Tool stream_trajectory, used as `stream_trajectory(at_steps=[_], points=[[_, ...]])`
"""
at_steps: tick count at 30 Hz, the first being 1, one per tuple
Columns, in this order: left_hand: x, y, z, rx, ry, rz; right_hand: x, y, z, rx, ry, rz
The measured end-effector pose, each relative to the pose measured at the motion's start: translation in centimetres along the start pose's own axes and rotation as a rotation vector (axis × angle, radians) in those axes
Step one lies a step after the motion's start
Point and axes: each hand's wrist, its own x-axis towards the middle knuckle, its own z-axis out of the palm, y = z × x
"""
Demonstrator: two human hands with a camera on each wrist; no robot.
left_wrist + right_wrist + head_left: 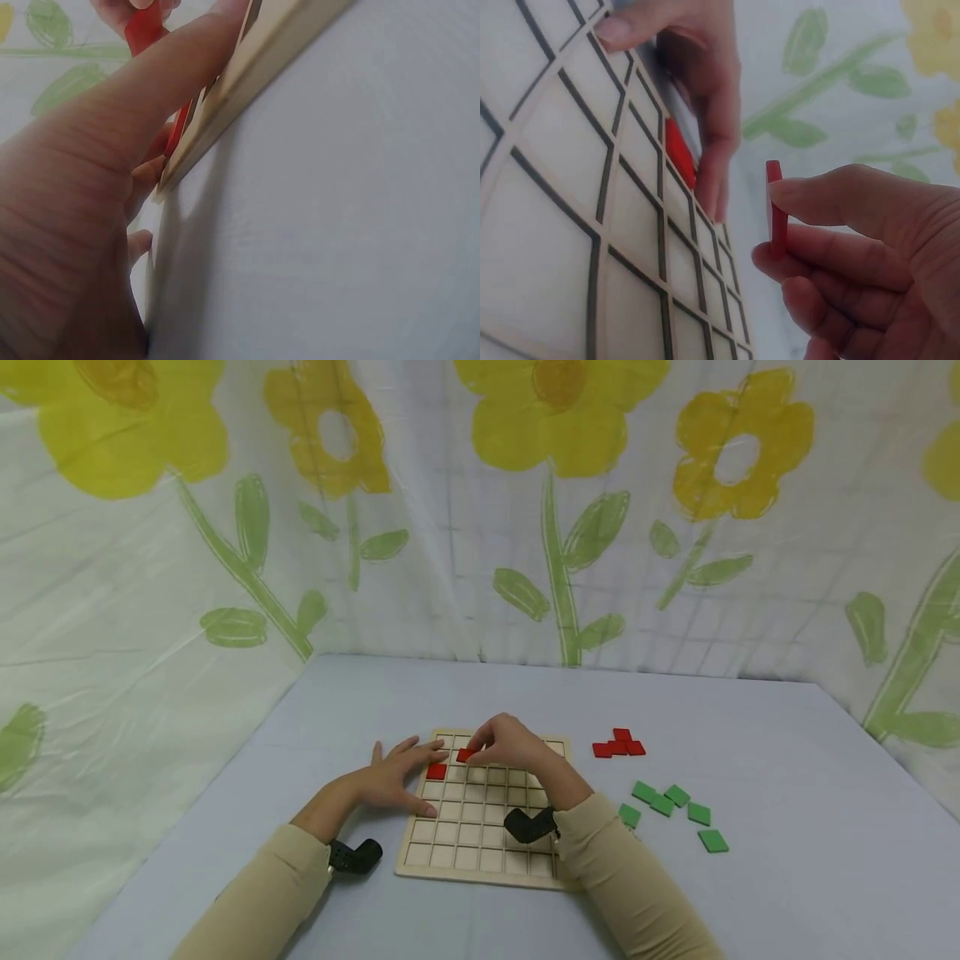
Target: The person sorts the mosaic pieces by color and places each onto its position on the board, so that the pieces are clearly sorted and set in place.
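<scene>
A wooden grid board (459, 835) with square cells lies on the table. One red square tile (437, 772) sits in a cell by the board's left edge. My right hand (513, 745) pinches a second red square tile (778, 217) between thumb and fingers, held over the board's far left part; the right wrist view shows it edge-on, off the board's surface. My left hand (393, 777) rests along the left edge of the board with fingers spread, its thumb on the grid and its fingertips near the far corner, around the seated red tile.
Several loose red tiles (618, 748) lie in a cluster right of the board. Nearer, several green square tiles (662, 805) are scattered at the right. A curtain with yellow flowers (420, 552) hangs behind the white table (780, 777).
</scene>
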Motion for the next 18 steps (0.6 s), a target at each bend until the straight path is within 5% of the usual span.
stream_trajectory(at_steps=[18], points=[[0.0, 0.0, 0.0, -0.001, 0.003, -0.011, 0.7, -0.7, 2.0, -0.051, 0.001, -0.034]])
